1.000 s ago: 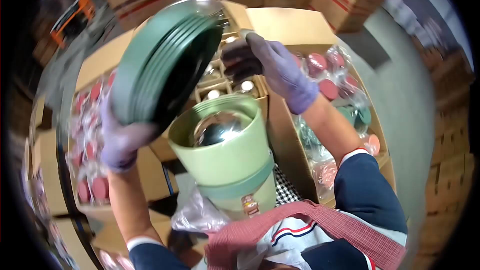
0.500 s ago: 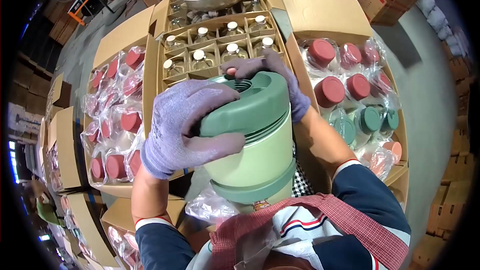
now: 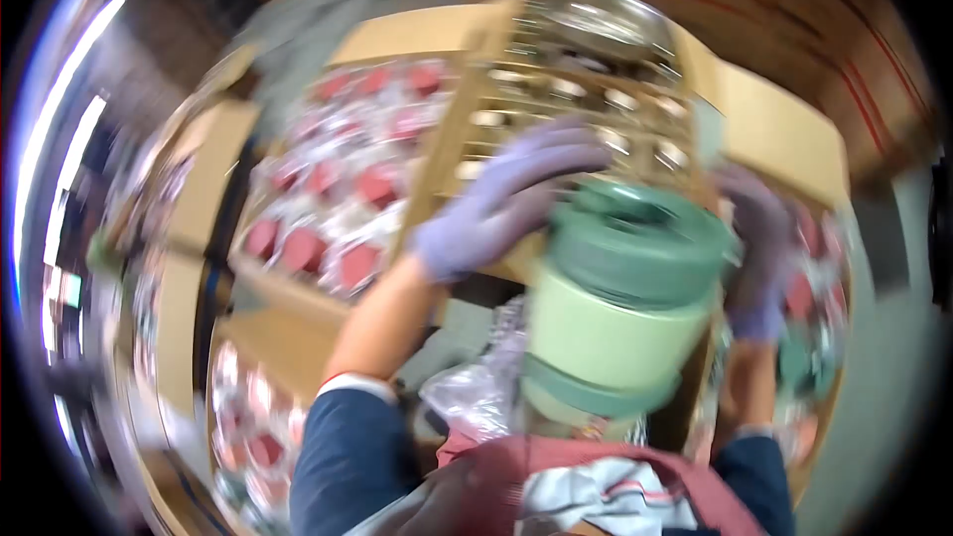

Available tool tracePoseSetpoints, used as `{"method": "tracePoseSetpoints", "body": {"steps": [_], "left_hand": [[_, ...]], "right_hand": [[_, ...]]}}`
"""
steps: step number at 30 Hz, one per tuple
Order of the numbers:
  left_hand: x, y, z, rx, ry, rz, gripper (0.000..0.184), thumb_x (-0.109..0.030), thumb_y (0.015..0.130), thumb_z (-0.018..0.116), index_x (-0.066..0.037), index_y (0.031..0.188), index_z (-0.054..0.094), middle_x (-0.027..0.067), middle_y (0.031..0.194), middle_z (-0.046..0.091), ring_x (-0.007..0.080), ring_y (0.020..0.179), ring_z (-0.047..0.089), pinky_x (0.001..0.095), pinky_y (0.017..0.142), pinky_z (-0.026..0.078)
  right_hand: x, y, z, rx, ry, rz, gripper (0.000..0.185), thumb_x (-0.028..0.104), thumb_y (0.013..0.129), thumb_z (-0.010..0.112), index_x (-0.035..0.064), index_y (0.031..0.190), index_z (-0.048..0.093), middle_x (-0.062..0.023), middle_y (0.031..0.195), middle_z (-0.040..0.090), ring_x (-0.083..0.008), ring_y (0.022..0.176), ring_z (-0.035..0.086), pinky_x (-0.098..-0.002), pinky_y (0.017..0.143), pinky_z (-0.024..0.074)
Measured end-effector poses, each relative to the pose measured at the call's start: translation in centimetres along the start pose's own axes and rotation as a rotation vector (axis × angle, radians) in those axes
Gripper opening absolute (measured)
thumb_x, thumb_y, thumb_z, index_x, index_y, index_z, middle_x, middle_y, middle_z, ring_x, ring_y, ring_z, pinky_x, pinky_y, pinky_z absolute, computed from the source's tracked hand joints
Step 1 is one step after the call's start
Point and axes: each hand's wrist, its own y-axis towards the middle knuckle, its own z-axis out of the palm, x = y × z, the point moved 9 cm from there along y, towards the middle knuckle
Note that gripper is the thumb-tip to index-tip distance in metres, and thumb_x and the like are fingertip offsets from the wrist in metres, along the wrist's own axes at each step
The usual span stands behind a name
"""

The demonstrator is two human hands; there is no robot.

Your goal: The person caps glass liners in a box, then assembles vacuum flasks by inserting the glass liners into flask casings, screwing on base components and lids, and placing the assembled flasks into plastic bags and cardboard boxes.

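1. A gloved left hand (image 3: 511, 194) was held wide beside a dark green lid (image 3: 640, 243); contact could not be told.
2. The blurred right hand (image 3: 759, 248) was opposite, its grip unclear.
3. The lid sat atop a pale green container (image 3: 615, 337) before the worker's torso.
4. Beyond, a metal bowl (image 3: 611, 10) rested near capped bottles (image 3: 620, 101).

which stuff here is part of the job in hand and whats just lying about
Seemingly in the job:
light green container
dark green lid on top of it
left hand and right hand, at its sides

Apparently just lying about:
crumpled clear plastic
metal bowl
capped bottles
red-capped items
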Motion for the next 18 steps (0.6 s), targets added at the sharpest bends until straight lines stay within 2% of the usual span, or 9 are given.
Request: {"method": "tracePoseSetpoints", "body": {"steps": [2,3,6,9,11,13,15,16,18], "left_hand": [[1.6,0.0,-1.7,-0.274,-0.306,-0.094,0.040,-0.028,0.099,0.042,-0.003,0.122,0.062,0.0129,0.127,0.062,0.0270,0.121,0.056,0.0392,0.107,0.040],[1.7,0.4,-2.1,-0.359,-0.573,0.105,0.036,-0.027,0.098,0.044,-0.004,0.117,0.066,0.0081,0.121,0.066,0.0231,0.113,0.061,0.0383,0.100,0.046],[1.5,-0.8,3.0,-0.201,-0.356,0.044,0.028,-0.025,0.092,0.050,-0.008,0.099,0.071,0.0115,0.089,0.071,0.0233,0.086,0.068,0.0353,0.079,0.052],[-3.3,-0.7,5.6,-0.071,0.115,-0.015,0.026,-0.029,0.089,0.058,-0.009,0.103,0.067,0.0099,0.095,0.068,0.0264,0.088,0.064,0.0384,0.078,0.049],[-6.5,0.4,6.6,-0.059,0.374,-0.082,0.023,-0.031,0.085,0.063,-0.011,0.097,0.066,0.0084,0.092,0.066,0.0258,0.085,0.063,0.0395,0.076,0.047],[-7.3,-0.8,5.5,-0.169,0.310,0.039,0.024,-0.030,0.085,0.064,-0.011,0.098,0.066,0.0086,0.093,0.066,0.0269,0.086,0.063,0.0402,0.076,0.047],[-5.4,-2.5,3.1,-0.222,0.057,0.225,0.025,-0.030,0.085,0.066,-0.009,0.099,0.066,0.0100,0.096,0.067,0.0292,0.088,0.064,0.0417,0.078,0.048],[-3.5,-3.1,2.7,-0.220,-0.171,0.266,0.024,-0.028,0.085,0.067,-0.008,0.098,0.067,0.0110,0.095,0.067,0.0302,0.090,0.064,0.0421,0.080,0.049],[-3.4,-3.7,2.5,-0.183,-0.258,0.115,0.022,-0.028,0.083,0.068,-0.009,0.095,0.068,0.0099,0.093,0.067,0.0286,0.090,0.064,0.0414,0.079,0.049]], "right_hand": [[2.3,-0.1,-1.4,-0.115,0.076,-0.113,0.042,0.027,0.101,0.043,-0.0038,0.125,0.059,-0.0210,0.127,0.060,-0.0329,0.117,0.059,-0.0439,0.102,0.0458],[2.5,-0.5,0.9,-0.034,0.153,-0.125,0.042,0.027,0.101,0.043,-0.0038,0.125,0.059,-0.0210,0.127,0.060,-0.0329,0.117,0.059,-0.0439,0.102,0.0458],[3.8,-2.4,4.5,0.197,-0.090,-0.165,0.040,0.030,0.103,0.039,-0.0037,0.114,0.058,-0.0195,0.120,0.061,-0.0314,0.112,0.058,-0.0453,0.100,0.0451],[-1.1,-4.4,2.9,0.195,0.115,-0.103,0.037,0.031,0.103,0.038,-0.0004,0.103,0.057,-0.0159,0.110,0.062,-0.0268,0.103,0.057,-0.0409,0.097,0.0437],[-2.3,-5.0,4.1,0.194,0.520,0.175,0.036,0.031,0.103,0.038,0.0000,0.103,0.057,-0.0156,0.108,0.062,-0.0257,0.102,0.057,-0.0392,0.097,0.0433],[-2.5,-4.4,6.3,0.188,0.934,0.411,0.036,0.030,0.103,0.038,0.0004,0.103,0.057,-0.0152,0.106,0.063,-0.0247,0.102,0.057,-0.0375,0.096,0.0430],[0.1,-3.4,6.4,0.166,0.664,0.331,0.036,0.031,0.103,0.037,0.0007,0.103,0.057,-0.0142,0.105,0.062,-0.0232,0.101,0.056,-0.0358,0.095,0.0425],[3.7,-3.7,5.2,0.101,0.180,0.151,0.036,0.031,0.103,0.037,0.0008,0.103,0.057,-0.0133,0.105,0.061,-0.0222,0.100,0.056,-0.0350,0.095,0.0422],[6.3,-4.4,5.5,0.088,-0.114,-0.013,0.040,0.037,0.101,0.038,0.0034,0.093,0.057,-0.0096,0.098,0.059,-0.0205,0.095,0.055,-0.0339,0.090,0.0422]]}}
